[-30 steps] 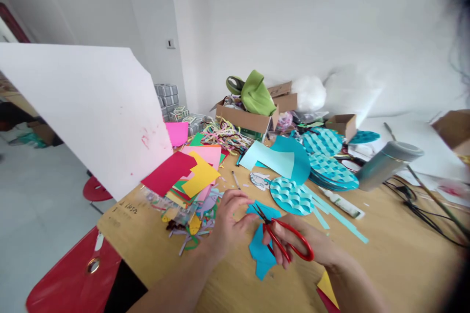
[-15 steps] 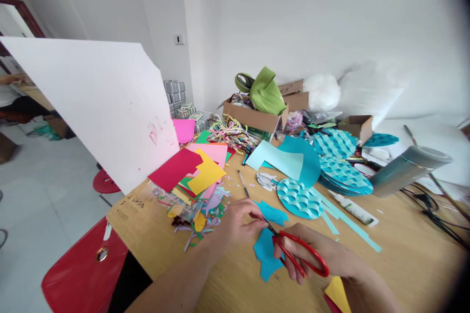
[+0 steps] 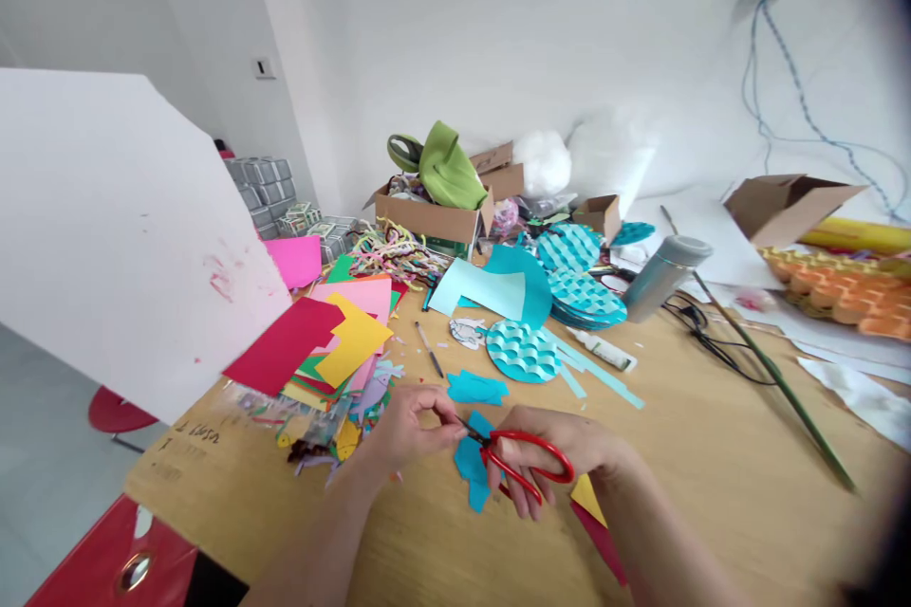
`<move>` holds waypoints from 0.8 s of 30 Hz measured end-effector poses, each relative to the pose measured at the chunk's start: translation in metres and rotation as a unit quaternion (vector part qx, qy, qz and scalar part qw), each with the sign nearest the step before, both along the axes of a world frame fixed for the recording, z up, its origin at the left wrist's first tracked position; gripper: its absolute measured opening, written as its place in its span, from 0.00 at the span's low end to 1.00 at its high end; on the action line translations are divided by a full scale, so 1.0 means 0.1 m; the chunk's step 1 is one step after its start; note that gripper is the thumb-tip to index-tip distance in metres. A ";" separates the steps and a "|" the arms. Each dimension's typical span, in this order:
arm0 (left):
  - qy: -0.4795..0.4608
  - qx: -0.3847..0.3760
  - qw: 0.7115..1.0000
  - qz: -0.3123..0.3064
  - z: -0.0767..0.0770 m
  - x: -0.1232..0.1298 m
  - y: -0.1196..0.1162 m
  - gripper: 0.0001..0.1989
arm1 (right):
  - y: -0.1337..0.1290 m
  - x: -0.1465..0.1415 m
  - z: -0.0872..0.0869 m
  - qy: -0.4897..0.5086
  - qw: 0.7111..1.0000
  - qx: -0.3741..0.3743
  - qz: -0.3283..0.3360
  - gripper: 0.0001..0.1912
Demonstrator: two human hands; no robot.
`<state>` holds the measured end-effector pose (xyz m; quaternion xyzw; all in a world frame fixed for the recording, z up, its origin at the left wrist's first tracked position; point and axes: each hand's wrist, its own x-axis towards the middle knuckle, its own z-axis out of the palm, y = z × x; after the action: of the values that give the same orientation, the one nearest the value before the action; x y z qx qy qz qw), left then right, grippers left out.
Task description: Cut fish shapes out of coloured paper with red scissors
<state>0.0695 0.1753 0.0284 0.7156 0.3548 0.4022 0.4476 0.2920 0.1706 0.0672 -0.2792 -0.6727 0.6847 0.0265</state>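
My right hand (image 3: 548,450) grips red-handled scissors (image 3: 530,465), whose dark blades point left toward my left fingertips. My left hand (image 3: 419,422) is pinched closed at the blade tips; whatever lies between the fingers is too small to make out. Below the scissors a cut piece of blue paper (image 3: 471,474) lies on the table. Just beyond my hands rests another blue paper piece (image 3: 476,388). A round turquoise disc with wavy pale strips (image 3: 523,351) lies behind it, beside a paper fish cutout (image 3: 468,333) and a pen (image 3: 428,349).
Coloured paper sheets (image 3: 285,346) and scraps spread at the left below a large white board (image 3: 120,237). A glue bottle (image 3: 604,350), a grey tumbler (image 3: 665,280) and a green stick (image 3: 790,398) lie to the right. Behind stands a full cardboard box (image 3: 427,217).
The view has swung right, bringing an open carton and orange wavy paper into sight. Both hands keep nearly the same pose, with the scissors still in my right hand.
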 end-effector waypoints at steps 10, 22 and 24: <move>0.004 0.007 1.000 -0.012 0.01 0.00 -0.01 0.02 | -0.03 -0.04 0.06 0.014 1.000 0.000 0.027 0.34; -0.015 0.031 0.999 -0.031 0.02 0.01 -0.03 0.02 | -0.03 -0.08 0.03 0.028 0.998 -0.022 0.057 0.36; -0.021 0.035 0.999 -0.026 0.02 0.01 -0.03 0.02 | -0.03 -0.09 0.03 0.029 0.998 -0.023 0.053 0.36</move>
<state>0.0705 0.1726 0.0302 0.7310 0.3125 0.4174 0.4402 0.2833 0.1673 0.0699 -0.2236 -0.6698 0.7080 0.0038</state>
